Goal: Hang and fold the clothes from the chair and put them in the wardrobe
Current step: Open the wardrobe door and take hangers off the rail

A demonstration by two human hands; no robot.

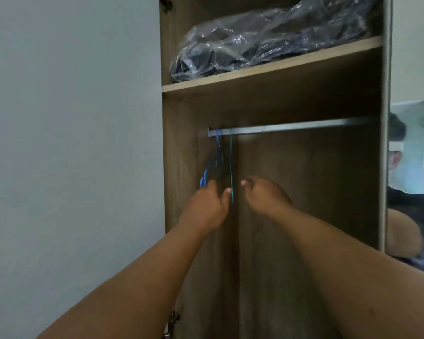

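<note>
The open wooden wardrobe (311, 192) fills the view. A metal rail (291, 127) crosses it below the shelf. Thin wire hangers, blue (217, 155) and green (231, 167), hang bunched at the rail's left end. My left hand (206, 206) reaches up to the blue hangers, its fingers curled around their lower wires. My right hand (264, 194) is just right of the green hanger with its fingers curled; whether it touches the wire is unclear. No clothes from the chair are in view.
A wooden shelf (279, 67) above the rail carries dark clothing in a clear plastic bag (267, 37). A pale wall (71, 143) stands to the left. A mirrored door (411, 179) on the right shows a person's reflection.
</note>
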